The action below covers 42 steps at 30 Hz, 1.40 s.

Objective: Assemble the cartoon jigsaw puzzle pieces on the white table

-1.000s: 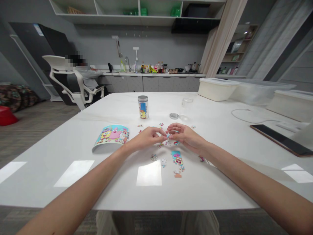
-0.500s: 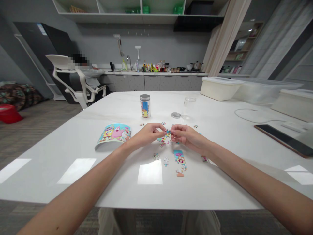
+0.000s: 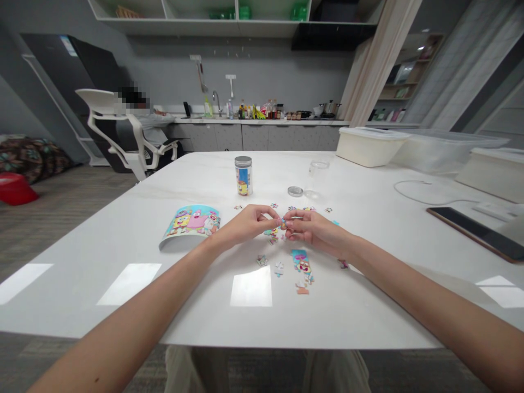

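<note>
Puzzle piece in two hands, above white tabletop

Left hand (image 3: 254, 222) and right hand (image 3: 314, 229): fingertips pinching one small puzzle piece (image 3: 283, 224) between them. Tabletop (image 3: 196, 305): bears loose pieces (image 3: 262, 260) around and below the hands. Joined section (image 3: 301, 261): blue at top, nearer the wearer than the hands. Picture sheet (image 3: 192, 222): curved, left of the hands. Jar (image 3: 243, 177): upright, silver-lidded, beyond them. Lid (image 3: 295, 191): flat, beside a clear jar (image 3: 318, 180). Phone (image 3: 477, 232): far right.
</note>
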Motion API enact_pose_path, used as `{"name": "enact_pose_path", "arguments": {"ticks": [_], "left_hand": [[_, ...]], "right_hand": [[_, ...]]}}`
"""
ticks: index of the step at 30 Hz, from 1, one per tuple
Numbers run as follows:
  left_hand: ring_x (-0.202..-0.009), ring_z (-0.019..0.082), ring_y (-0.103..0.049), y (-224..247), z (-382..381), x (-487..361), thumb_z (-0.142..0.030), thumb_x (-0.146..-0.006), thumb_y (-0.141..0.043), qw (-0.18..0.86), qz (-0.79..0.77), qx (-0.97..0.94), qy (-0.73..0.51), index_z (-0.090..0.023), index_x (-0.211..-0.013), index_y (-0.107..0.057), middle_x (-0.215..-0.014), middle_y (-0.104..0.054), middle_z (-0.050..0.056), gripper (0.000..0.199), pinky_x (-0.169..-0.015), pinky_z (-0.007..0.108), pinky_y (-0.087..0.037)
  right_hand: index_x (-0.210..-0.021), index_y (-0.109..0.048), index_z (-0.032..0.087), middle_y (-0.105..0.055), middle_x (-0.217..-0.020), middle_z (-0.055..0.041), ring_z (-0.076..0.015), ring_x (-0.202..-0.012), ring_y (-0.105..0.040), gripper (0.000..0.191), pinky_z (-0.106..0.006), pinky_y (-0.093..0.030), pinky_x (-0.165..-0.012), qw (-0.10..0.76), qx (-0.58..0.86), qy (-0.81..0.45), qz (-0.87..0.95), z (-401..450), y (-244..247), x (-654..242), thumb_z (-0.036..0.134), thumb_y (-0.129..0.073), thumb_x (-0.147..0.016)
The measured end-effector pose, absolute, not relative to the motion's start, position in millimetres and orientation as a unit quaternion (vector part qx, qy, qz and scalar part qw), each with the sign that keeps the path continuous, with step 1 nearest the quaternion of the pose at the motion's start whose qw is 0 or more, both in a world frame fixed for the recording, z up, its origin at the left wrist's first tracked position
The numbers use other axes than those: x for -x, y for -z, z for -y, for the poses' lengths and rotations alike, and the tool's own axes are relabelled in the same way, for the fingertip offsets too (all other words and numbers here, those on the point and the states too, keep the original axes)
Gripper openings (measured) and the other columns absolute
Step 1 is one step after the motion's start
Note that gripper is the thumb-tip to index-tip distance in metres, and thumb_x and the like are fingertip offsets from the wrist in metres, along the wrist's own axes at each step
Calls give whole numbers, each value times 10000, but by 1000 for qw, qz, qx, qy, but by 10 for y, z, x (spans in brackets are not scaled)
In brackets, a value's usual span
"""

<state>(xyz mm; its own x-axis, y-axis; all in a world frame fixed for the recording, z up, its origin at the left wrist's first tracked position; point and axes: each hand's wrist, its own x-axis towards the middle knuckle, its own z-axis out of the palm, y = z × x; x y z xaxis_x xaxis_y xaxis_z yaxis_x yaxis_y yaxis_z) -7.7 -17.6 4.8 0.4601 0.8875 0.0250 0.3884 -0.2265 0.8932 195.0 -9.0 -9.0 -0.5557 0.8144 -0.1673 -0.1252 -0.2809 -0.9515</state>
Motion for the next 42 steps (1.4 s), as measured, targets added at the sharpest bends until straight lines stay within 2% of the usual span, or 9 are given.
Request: {"name": "enact_pose_path", "arguments": {"ticks": [8, 11, 17, 21, 26, 31, 35, 42], "left_hand": [[-419, 57, -205, -22, 158, 89, -501, -832, -604, 438, -429, -736, -288, -183, -885, -610, -464, -310, -101, 323, -443, 239, -95], [-419, 58, -198, -23, 164, 87, -505, -834, -603, 448, -423, -732, -290, -185, -878, -595, -463, -302, -103, 323, -440, 236, -95], [-425, 57, -183, 8, 137, 110, -494, -810, -641, 446, -411, -745, -279, -176, -883, -610, -458, -269, -112, 329, -443, 235, -84], [-436, 57, -186, 38, 110, 119, -446, -821, -630, 434, -409, -752, -280, -162, -854, -632, -459, -276, -110, 286, -446, 232, -103], [-438, 58, -194, 33, 121, 115, -448, -822, -625, 428, -417, -751, -282, -161, -844, -643, -463, -283, -104, 289, -450, 238, -99], [-437, 60, -184, -8, 155, 98, -480, -817, -633, 438, -418, -745, -280, -164, -838, -648, -460, -288, -101, 317, -453, 248, -85], [-435, 61, -189, -46, 180, 83, -495, -828, -616, 436, -426, -742, -278, -165, -834, -652, -458, -303, -95, 332, -455, 253, -82], [-436, 59, -185, -30, 162, 94, -477, -822, -625, 440, -418, -746, -276, -157, -816, -653, -459, -292, -99, 322, -450, 245, -100]], "right_hand": [[-923, -638, 205, -678, -834, -30, -141, -705, -618, 350, -344, -510, -770, 305, 333, -723, 523, 125, 58, -1953, 193, -818, -623], [-908, -642, 199, -676, -832, -31, -136, -721, -618, 315, -333, -507, -772, 323, 329, -712, 530, 114, 62, -1962, 217, -812, -643], [-738, -623, 170, -652, -762, -23, -128, -764, -619, 222, -297, -499, -816, 341, 330, -707, 525, 105, 71, -1954, 235, -820, -661], [-748, -629, 159, -676, -797, -36, -124, -794, -633, 213, -301, -488, -873, 336, 318, -719, 518, 109, 76, -1944, 231, -815, -675], [-770, -615, 162, -669, -766, -25, -124, -766, -650, 222, -288, -503, -817, 325, 322, -721, 521, 109, 71, -1957, 248, -804, -692], [-881, -633, 179, -653, -783, -10, -117, -728, -635, 275, -305, -508, -812, 314, 328, -717, 529, 108, 73, -1967, 229, -812, -678], [-812, -619, 177, -652, -785, -19, -128, -760, -638, 215, -303, -506, -803, 313, 320, -711, 543, 96, 98, -1973, 232, -794, -700], [-777, -603, 170, -671, -779, -27, -131, -766, -649, 221, -308, -507, -845, 316, 313, -734, 513, 110, 96, -1956, 188, -798, -672]]}}
